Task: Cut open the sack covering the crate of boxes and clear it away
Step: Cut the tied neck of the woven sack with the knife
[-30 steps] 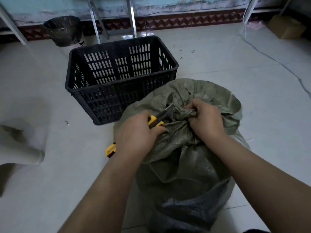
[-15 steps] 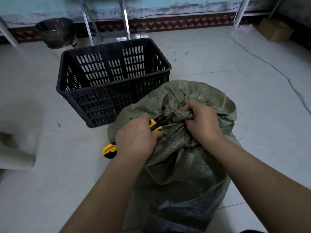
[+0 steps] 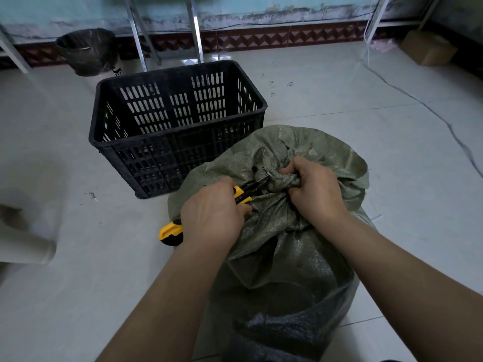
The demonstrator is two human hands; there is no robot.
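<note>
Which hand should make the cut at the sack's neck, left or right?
Left. The left hand grips the knife, with its blade end at the bunched neck of the sack. The right hand grips that bunch, holding it up for the cut, and has no tool.

One green woven sack (image 3: 287, 244) sits at the centre, towards five o'clock. One yellow-and-black utility knife (image 3: 171, 232) lies at its left edge. Two hands are in view: one left hand (image 3: 211, 218) and one right hand (image 3: 316, 189). One black slotted crate (image 3: 167, 142) stands at eleven o'clock, one dark bin (image 3: 86, 52) further out the same way, and one cardboard box (image 3: 428, 47) at two o'clock.
</note>
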